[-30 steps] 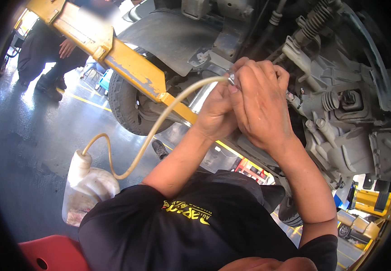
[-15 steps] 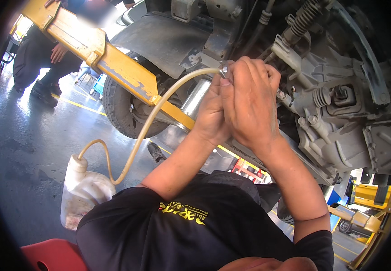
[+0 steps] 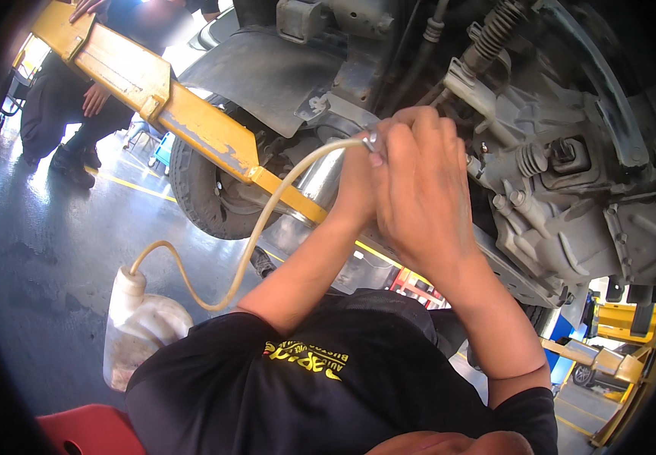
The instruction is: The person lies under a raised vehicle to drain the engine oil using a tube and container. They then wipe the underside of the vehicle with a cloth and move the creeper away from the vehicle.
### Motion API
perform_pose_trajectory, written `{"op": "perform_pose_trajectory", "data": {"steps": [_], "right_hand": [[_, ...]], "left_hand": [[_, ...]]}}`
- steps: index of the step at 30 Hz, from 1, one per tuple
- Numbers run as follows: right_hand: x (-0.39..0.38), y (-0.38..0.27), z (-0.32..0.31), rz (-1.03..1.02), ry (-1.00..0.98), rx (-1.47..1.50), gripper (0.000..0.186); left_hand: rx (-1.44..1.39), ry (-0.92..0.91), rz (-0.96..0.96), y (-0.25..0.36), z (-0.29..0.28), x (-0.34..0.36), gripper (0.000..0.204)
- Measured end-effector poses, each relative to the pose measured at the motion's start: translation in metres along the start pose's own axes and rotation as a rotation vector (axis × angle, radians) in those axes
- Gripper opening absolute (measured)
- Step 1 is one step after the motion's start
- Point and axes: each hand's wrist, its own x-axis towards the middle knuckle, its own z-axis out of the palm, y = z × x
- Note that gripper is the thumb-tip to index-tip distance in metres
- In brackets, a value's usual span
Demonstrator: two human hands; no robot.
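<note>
My left hand (image 3: 355,182) and my right hand (image 3: 428,182) are raised close together under the vehicle. Across the left fingers lies the right hand, its own fingers curled inward and pressed together. A small shiny metal piece (image 3: 372,141) shows at the right thumb, where a yellowish clear hose (image 3: 261,220) reaches my hands. Whatever else lies between the hands is hidden. From there the hose bends down into the neck of a cloudy white plastic bottle (image 3: 137,322), which is upright at the left with some dark contents low inside.
A yellow lift arm (image 3: 203,125) slants across the upper left, beside a tire (image 3: 200,178). Grey gearbox housing (image 3: 563,220) and a coil spring (image 3: 499,34) fill the upper right. Another person (image 3: 59,102) crouches at far left. Something red (image 3: 93,432) sits at lower left.
The hose end and my left hand have shifted slightly down, and the hose hangs in a lower, wider curve to the right. My right hand has turned a little. The bottle stays put.
</note>
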Motion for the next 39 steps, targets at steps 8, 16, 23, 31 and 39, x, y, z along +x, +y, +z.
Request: {"op": "perform_pose_trajectory", "data": {"steps": [8, 16, 23, 31, 39], "right_hand": [[-0.009, -0.031, -0.022, 0.012, -0.167, 0.137, 0.016], [-0.013, -0.033, -0.027, 0.000, -0.180, 0.209, 0.016], [-0.014, -0.034, -0.026, 0.021, -0.184, 0.340, 0.017], [-0.016, -0.033, -0.026, 0.041, -0.208, 0.368, 0.015], [-0.017, -0.037, -0.024, 0.049, -0.212, 0.415, 0.015]], "left_hand": [[0.103, -0.128, -0.234, -0.006, 0.043, 0.068, 0.024], [0.154, -0.148, -0.311, -0.006, 0.057, 0.076, 0.021], [0.272, -0.159, -0.267, -0.005, 0.049, 0.074, 0.021], [0.284, -0.219, -0.244, -0.012, 0.042, 0.074, 0.022], [0.285, -0.223, -0.198, -0.018, 0.045, 0.075, 0.018]]}}
